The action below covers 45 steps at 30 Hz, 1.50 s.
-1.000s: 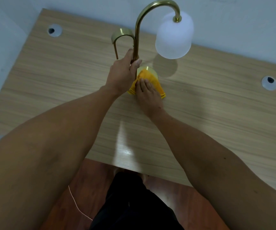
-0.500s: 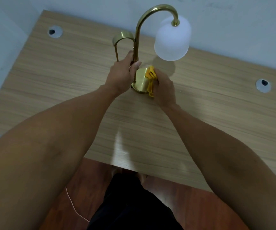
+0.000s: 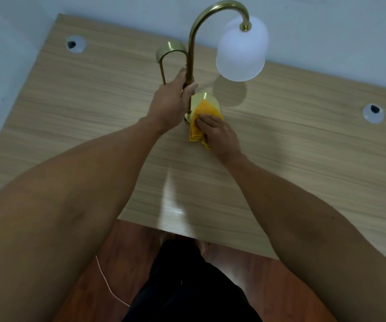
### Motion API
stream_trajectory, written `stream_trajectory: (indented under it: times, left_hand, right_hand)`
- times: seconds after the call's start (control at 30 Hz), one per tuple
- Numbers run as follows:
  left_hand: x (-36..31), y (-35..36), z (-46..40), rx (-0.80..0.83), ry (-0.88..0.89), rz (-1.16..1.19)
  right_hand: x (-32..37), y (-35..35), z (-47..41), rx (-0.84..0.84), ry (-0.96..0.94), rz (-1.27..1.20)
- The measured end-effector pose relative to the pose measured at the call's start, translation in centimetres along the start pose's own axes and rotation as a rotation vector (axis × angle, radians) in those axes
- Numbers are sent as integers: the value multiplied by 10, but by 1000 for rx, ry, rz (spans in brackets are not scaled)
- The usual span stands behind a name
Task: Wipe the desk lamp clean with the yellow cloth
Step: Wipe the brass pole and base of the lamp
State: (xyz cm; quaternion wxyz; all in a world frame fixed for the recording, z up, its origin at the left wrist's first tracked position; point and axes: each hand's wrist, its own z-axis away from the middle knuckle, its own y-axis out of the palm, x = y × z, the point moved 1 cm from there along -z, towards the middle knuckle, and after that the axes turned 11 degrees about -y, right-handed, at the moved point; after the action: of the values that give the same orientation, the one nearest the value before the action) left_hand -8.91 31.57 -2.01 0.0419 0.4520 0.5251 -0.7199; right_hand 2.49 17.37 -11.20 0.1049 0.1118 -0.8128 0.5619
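A brass desk lamp (image 3: 191,54) stands on the wooden desk (image 3: 303,159), with a curved neck and a frosted white shade (image 3: 242,51) hanging at the right. My left hand (image 3: 172,101) grips the lamp's upright stem just above the round brass base (image 3: 207,99). A folded yellow cloth (image 3: 204,112) lies over the near part of that base. My right hand (image 3: 218,134) presses the cloth down onto the base, fingers laid over it and part of the cloth trailing under the palm.
Two round cable grommets sit in the desk, one at the far left (image 3: 76,44) and one at the right (image 3: 372,112). A pale wall runs behind the desk. Below the near edge are a red-brown floor and a thin white cord (image 3: 108,284).
My right hand has brought the cloth from the right side of the base back onto its near top. My left hand has kept its hold on the stem.
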Motion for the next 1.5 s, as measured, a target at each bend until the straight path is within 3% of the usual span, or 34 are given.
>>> stream_trajectory:
  times: [0.13, 0.2, 0.3, 0.53, 0.7, 0.83, 1.0, 1.1, 1.3, 1.43, 1.5]
  left_hand:
    - [-3, -1, 0, 19, 2, 12]
    - [-3, -2, 0, 30, 2, 14]
    - [-3, -1, 1, 32, 2, 20]
    - [-3, -1, 2, 11, -1, 13]
    - [-1, 0, 0, 24, -3, 12]
    - [0, 0, -1, 43, -11, 8]
    - [-2, 0, 0, 34, -12, 11]
    - [-2, 0, -1, 41, -18, 8]
    - [-3, 1, -2, 36, -18, -8]
    - [1, 3, -4, 26, -12, -21]
    - [2, 4, -5, 21, -5, -36]
  right_hand:
    - [-8, -15, 0, 31, 104, -73]
    - [-9, -22, -1, -63, 397, -139]
    - [-12, -27, -8, -348, 798, -297]
    - [26, 10, -35, -310, 1005, -457]
    - [39, 27, -21, -352, 908, -419]
    - [18, 16, -19, -380, 953, -457]
    - [25, 21, -14, -339, 829, -450]
    - [7, 12, -15, -326, 868, -408]
    - [3, 19, -15, -206, 681, -218]
    - [-16, 20, -45, -109, 719, 78]
    - [-14, 30, -66, -48, 644, 117]
